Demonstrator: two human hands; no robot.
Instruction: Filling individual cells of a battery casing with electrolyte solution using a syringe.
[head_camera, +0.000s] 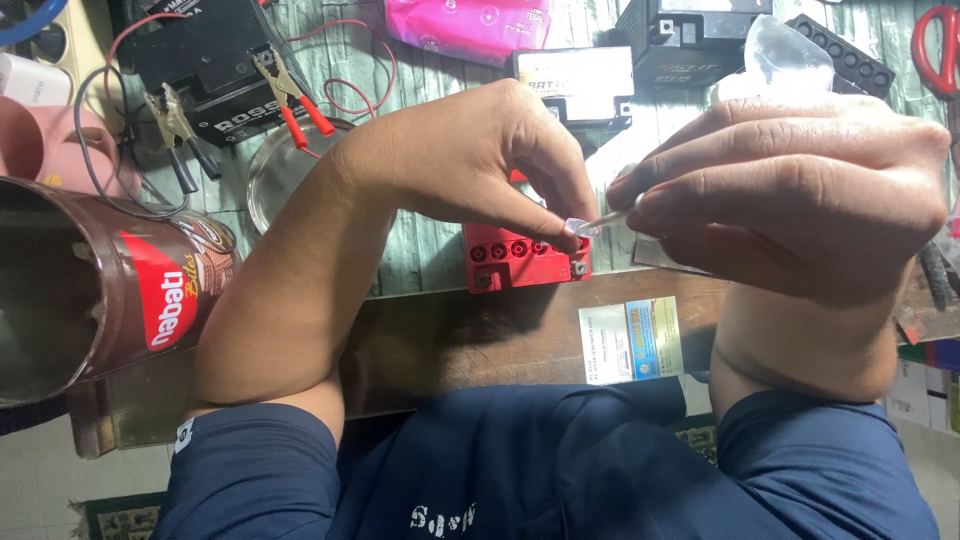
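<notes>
- While I look down past the dark blue shirt (560, 470), a small blue-and-white label (631, 340) sits on the bench edge (450, 335).
- My left hand (480, 160) pinches a tiny clear cap (580, 227) between thumb and fingertip, just over the red battery (525, 258), steadying it.
- My right hand (790, 190) is closed on a clear dropper (785, 55), tip meeting the cap.
- To the left, a brown round tin (100, 290) with a red band.
- Farther back, black batteries (215, 60), red clips (300, 110), a pink packet (470, 25).

Navy short sleeves, white print on shirt front, bare hands (480, 165).
</notes>
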